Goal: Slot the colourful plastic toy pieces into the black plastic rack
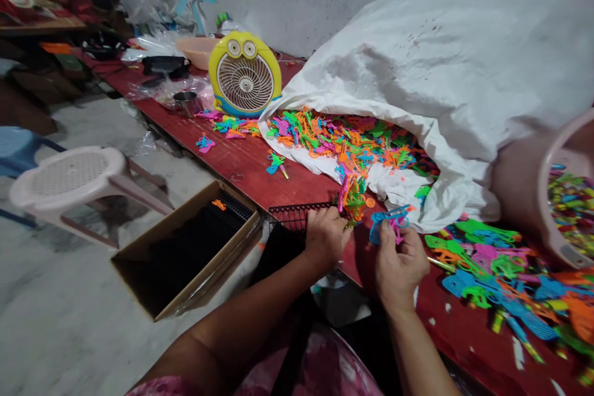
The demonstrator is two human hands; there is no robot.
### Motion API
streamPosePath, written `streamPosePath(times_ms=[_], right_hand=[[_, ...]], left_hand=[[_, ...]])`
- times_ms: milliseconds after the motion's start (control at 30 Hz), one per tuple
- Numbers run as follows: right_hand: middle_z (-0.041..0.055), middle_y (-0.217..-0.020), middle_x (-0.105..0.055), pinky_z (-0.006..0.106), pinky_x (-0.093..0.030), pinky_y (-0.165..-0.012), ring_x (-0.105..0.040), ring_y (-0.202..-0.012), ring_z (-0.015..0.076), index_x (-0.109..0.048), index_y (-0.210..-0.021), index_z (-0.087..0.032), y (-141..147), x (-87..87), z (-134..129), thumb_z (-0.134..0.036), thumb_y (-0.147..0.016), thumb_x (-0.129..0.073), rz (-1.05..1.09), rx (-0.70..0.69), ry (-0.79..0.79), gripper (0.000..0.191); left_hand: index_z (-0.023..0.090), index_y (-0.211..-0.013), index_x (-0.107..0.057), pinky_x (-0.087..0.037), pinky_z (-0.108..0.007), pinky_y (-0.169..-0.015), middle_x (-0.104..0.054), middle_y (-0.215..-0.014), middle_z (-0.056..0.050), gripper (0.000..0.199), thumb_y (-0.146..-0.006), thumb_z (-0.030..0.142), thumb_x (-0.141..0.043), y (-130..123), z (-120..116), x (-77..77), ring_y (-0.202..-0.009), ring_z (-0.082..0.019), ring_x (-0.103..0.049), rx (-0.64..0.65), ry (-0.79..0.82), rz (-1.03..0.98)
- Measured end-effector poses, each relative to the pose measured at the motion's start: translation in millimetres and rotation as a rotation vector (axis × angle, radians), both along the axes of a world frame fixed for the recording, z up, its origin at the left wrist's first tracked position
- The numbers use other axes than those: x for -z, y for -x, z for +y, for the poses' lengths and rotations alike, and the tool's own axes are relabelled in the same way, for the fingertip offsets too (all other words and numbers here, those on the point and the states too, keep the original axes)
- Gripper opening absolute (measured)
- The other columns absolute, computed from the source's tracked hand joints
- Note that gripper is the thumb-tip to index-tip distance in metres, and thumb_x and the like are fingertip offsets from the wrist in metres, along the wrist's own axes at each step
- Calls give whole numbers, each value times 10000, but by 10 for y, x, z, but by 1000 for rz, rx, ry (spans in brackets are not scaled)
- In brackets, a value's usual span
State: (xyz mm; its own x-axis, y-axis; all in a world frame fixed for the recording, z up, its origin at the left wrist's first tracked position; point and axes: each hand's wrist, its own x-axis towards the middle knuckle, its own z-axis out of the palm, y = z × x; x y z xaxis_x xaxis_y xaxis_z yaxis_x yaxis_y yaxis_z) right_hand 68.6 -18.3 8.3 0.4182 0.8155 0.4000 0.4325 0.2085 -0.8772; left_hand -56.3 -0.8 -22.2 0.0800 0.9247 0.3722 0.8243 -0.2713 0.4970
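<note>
Moulded plastic pieces [390,223] in blue and pink are pinched in the fingers of the right hand [400,269], just below the mouth of a white sack [431,68]. The left hand [325,238], set apart from the right, is closed on a black comb-like rack [297,216], whose end is met by a cluster of pieces [355,198] near the sack's mouth. A large heap of multicoloured pieces [348,142] is spilled from the sack, and many more are strewn across the red table [241,161] below it. Right of the sack, a pink basket [566,198] is filled with pieces. Left of it, black racks [199,247] are packed in a cardboard box [139,266]; whether pieces are fitted to them cannot be told. Most visible pieces are lying loose.
</note>
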Motion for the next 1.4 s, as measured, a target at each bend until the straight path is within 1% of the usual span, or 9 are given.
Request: streamPosePath(times_ms=[133, 367, 500, 600, 733, 900, 1033, 1267, 1400], right_hand=[[17, -799, -634, 260, -470, -601, -545, -648, 137, -643, -972, -186, -88, -83, 23, -447, -813, -699, 83, -26, 68, 310], [-53, -712, -621, 293, -561, -515, -597, -512, 124, -615, -831, -201, -324, -112, -5, -321, -547, -898, 742, -362, 490, 418], [-75, -728, -629, 288, -602, -555, -581, -507, 88, -644, -1009, -239, -345, -109, -91, -262, -593, -886, 827, -440, 508, 482], [-115, -687, -573, 272, -610, -567, -428, -430, 22, -626, -1089, -261, -331, -102, -141, -239, -631, -864, 907, -496, 485, 517], [-136, -602, -527, 271, -587, -512, -379, -377, 26, -574, -1034, -244, -299, -64, -145, -299, -617, -877, 778, -439, 422, 518], [-98, -531, -551, 257, -438, -346, -493, -337, 128, -477, -922, -243, -293, 76, -61, -523, -610, -860, 346, -119, 395, 568], [-88, -521, -510, 258, -372, -358, -446, -345, 115, -515, -860, -230, -349, 119, -28, -649, -663, -771, 187, 44, 369, 529], [-32, -624, -584, 275, -400, -530, -514, -534, 140, -574, -840, -215, -225, 16, -121, -684, -690, -720, 71, 37, 369, 514], [-24, -678, -581, 275, -412, -561, -517, -592, 150, -566, -853, -219, -149, -38, -189, -655, -673, -743, 100, -75, 371, 503]], left_hand=[[226, -822, -697, -289, -380, -753, -638, -896, -31, 191, -922, 370, -623, 0, 0, 2, -863, -197, -540, -4, -1, 2], [242, -867, -712, -287, -386, -754, -635, -886, -33, 182, -931, 379, -612, -1, -13, 1, -870, -205, -538, 0, -39, -3], [234, -856, -706, -289, -385, -751, -630, -880, -36, 185, -929, 373, -610, -2, -19, 20, -867, -209, -535, -10, -54, 8], [234, -872, -707, -291, -383, -742, -634, -887, -36, 167, -927, 361, -613, 0, -25, 26, -860, -208, -536, -13, -58, 18], [242, -892, -714, -301, -379, -744, -643, -889, -32, 124, -902, 351, -655, -15, -20, 40, -857, -207, -546, -19, -73, 20], [229, -873, -714, -325, -373, -744, -647, -862, -40, 129, -894, 345, -661, -15, 23, 92, -855, -213, -569, -43, -92, 10], [199, -1046, -691, -361, -368, -783, -675, -918, -52, 188, -912, 321, -637, 68, -59, 61, -894, -215, -590, -26, -129, -74], [204, -1141, -622, -383, -343, -790, -686, -975, -51, 283, -919, 378, -599, -18, -500, -101, -909, -191, -597, 315, -195, -257], [200, -908, -645, -368, -329, -750, -676, -841, -35, 227, -987, 308, -461, -70, -475, -127, -832, -171, -594, 288, -53, -337]])
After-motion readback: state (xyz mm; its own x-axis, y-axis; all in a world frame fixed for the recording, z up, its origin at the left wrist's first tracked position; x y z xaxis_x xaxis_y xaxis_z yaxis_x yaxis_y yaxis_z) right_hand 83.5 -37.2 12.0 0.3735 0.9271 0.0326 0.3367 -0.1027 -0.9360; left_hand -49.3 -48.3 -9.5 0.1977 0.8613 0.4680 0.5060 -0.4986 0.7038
